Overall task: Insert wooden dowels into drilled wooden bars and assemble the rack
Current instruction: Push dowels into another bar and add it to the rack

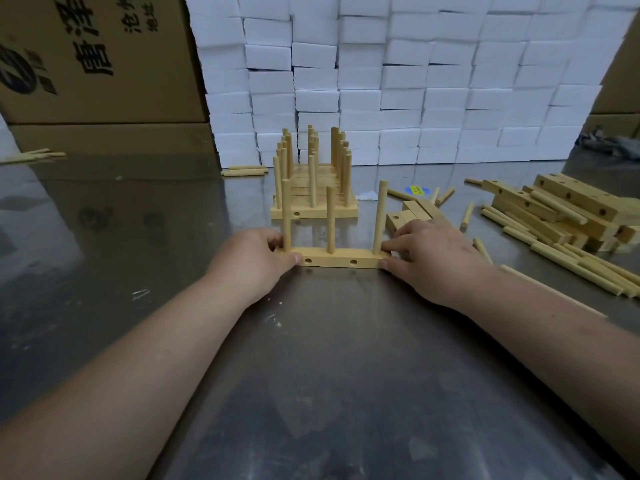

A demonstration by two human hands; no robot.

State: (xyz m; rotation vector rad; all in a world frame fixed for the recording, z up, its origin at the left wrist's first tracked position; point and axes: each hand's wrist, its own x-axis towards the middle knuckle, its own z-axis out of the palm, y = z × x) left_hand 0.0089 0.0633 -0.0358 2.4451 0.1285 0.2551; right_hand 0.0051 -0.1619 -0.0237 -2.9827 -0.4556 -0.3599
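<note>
A drilled wooden bar (332, 260) lies across the steel table in front of me, with three dowels standing upright in it: left (286, 216), middle (330, 220) and right (380, 218). Two side holes face me. My left hand (252, 261) grips the bar's left end, thumb on the front face. My right hand (429, 251) grips the right end, fingers by the base of the right dowel. Behind it stands a group of finished bars with many upright dowels (313, 181).
Loose drilled bars (561, 199) and dowels (588, 268) are piled at the right. A few short bars (414, 211) lie just behind my right hand. Dowels lie at the back (244, 170) and far left (34, 155). White foam blocks (415, 81) and cardboard boxes (97, 60) wall the back.
</note>
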